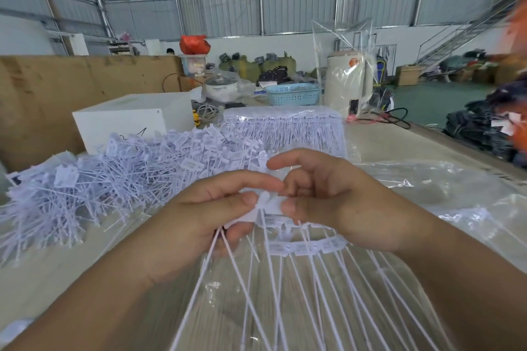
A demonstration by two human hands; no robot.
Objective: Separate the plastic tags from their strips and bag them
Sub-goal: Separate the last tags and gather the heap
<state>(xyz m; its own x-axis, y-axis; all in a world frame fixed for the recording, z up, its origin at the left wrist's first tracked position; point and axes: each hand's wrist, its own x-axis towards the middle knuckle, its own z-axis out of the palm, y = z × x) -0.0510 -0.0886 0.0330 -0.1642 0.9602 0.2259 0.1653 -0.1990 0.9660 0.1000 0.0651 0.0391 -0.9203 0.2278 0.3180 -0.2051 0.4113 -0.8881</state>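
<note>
A strip of white plastic tags curves below my hands, its long thin tails fanning toward the camera. My left hand pinches one end tag and grips a few loose tails under its fingers. Facing it, my right hand pinches the neighbouring tag on the strip between thumb and fingers. A large heap of separated white tags lies on the table to the left. A stack of unsplit strips in clear wrap sits behind my hands. Clear plastic bags lie crumpled to the right.
A white box stands behind the heap, with a cardboard sheet at the back left. Further back are a blue basket, a lidded pot and a bagged cream appliance. Dark clothes pile up right of the table edge.
</note>
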